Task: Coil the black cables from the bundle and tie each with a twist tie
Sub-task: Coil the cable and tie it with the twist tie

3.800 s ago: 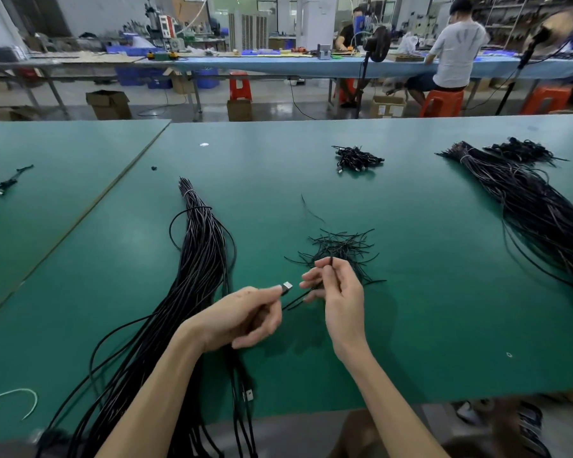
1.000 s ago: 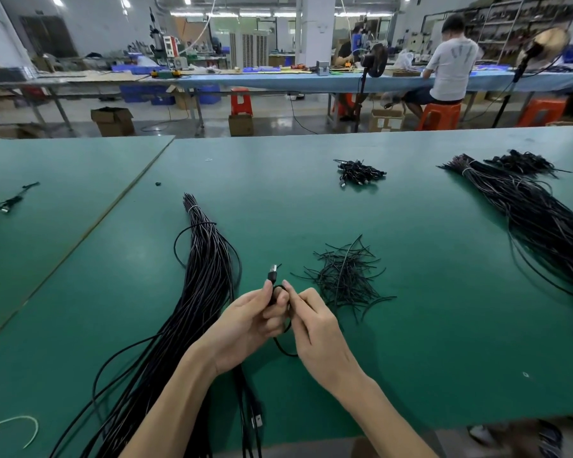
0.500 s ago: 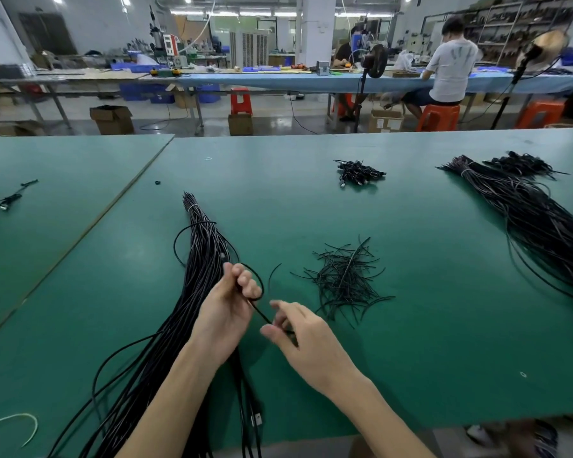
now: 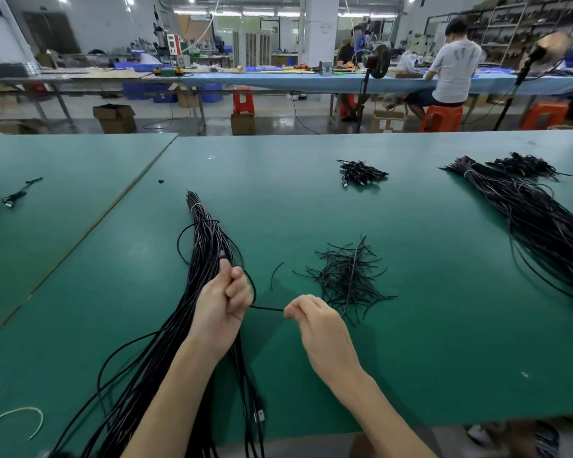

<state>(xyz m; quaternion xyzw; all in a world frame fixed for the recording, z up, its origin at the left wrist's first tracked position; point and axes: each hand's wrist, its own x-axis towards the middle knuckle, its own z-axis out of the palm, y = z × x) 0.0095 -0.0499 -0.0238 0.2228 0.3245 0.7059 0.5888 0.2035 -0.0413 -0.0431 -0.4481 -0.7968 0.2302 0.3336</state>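
A long bundle of black cables (image 4: 199, 259) lies on the green table (image 4: 427, 342), bound near its far tip by a pale tie. My left hand (image 4: 222, 302) grips one black cable (image 4: 267, 308) from it, with a loop arcing above the fingers. My right hand (image 4: 315, 317) pinches the same cable a short way to the right, and the stretch between the hands is taut. A loose pile of black twist ties (image 4: 348, 276) lies just right of my hands, with one stray tie (image 4: 276, 274) nearer.
A small heap of coiled, tied cables (image 4: 361, 173) sits farther back. A second large cable bundle (image 4: 536, 219) runs along the right side. A pale loose tie (image 4: 17, 418) lies at the near left. Cable bits (image 4: 17, 193) rest on the adjoining left table. People work at benches behind.
My hands have moved apart: the right hand slid right along the cable, drawing it taut, while the left hand stays closed on the loop by the bundle.
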